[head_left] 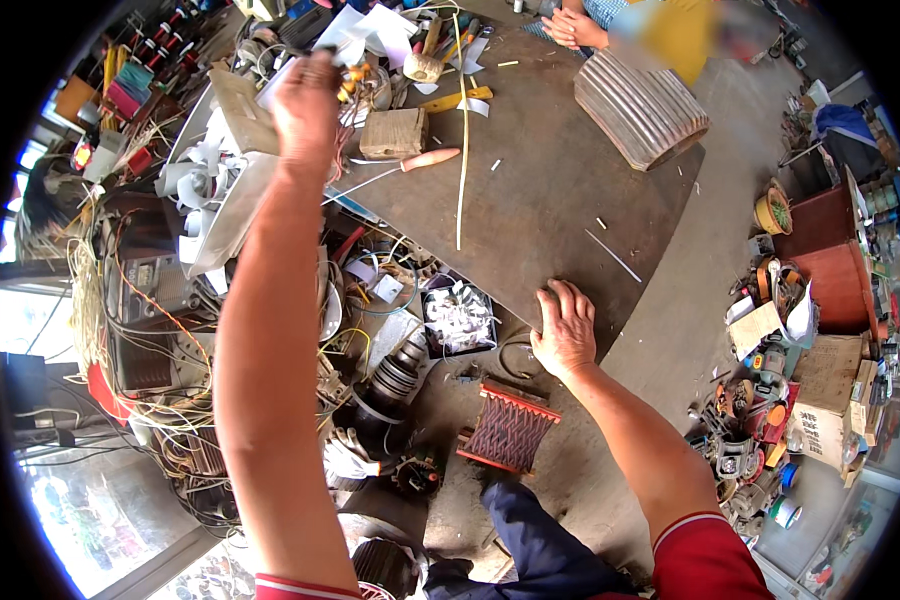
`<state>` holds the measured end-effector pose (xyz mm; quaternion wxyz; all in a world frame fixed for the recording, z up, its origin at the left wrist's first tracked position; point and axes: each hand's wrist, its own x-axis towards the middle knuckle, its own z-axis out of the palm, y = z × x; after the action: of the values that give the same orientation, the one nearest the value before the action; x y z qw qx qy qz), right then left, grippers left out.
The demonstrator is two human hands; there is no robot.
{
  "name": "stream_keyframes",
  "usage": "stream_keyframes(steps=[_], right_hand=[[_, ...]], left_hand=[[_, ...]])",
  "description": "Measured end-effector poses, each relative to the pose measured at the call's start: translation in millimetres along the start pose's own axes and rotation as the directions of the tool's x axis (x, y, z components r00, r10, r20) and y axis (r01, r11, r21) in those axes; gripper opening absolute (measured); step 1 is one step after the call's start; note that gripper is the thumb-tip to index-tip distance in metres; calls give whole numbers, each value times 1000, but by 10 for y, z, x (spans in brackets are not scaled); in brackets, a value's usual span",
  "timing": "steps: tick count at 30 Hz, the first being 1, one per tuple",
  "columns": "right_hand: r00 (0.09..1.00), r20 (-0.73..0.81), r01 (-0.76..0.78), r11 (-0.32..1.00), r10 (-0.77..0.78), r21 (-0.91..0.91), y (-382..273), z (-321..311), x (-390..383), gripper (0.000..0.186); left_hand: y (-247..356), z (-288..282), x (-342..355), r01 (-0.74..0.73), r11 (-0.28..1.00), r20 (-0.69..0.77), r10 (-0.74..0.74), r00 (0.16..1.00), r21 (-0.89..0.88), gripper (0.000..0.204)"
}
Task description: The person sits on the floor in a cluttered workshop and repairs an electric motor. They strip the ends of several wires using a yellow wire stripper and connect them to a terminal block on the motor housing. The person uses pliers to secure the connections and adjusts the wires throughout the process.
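Note:
My left hand (306, 100) reaches far forward over the cluttered left end of the metal table (540, 210), fingers curled down among white paper sheets (375, 25) and small orange-handled items; what they grip is hidden. Beside it are a wooden block (392, 133), a hammer (422, 66), a yellow ruler (445, 100) and a screwdriver-like tool (432, 158) with a pink handle. My right hand (566, 322) rests on the table's near edge, fingers spread. A long pale strip (462, 190) and short offcuts lie on the top.
Another person's clasped hands (573, 28) are beyond a ribbed metal core (638, 108). Underneath sit a red-framed winding (510, 428), a black shaft (395, 380) and a box of white scraps (458, 315). Tangled wires (100, 300) fill the left; cartons (827, 390) and parts pile at right.

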<state>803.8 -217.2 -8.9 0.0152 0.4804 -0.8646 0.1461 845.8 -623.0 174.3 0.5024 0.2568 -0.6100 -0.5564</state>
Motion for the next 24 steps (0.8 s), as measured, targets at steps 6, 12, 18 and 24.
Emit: stream_keyframes(steps=[6, 12, 18, 24], right_hand=[[1000, -17, -7, 999, 7, -40, -35, 34, -29, 64], [1000, -22, 10, 983, -15, -181, -154, 100, -70, 61], [995, -78, 22, 907, -60, -420, -125, 343, -216, 60], [972, -101, 231, 939, -211, 256, -1889, 729, -2117, 48]], left_hand=[[1457, -561, -828, 10, 918, -158, -79, 984, -397, 35], [2122, -1789, -2614, -37, 789, -56, 4, 998, -613, 36], [2561, -2883, -4411, 94, 846, -82, -160, 984, -525, 34], [2699, -3964, -5942, 103, 939, -183, -170, 968, -328, 37]])
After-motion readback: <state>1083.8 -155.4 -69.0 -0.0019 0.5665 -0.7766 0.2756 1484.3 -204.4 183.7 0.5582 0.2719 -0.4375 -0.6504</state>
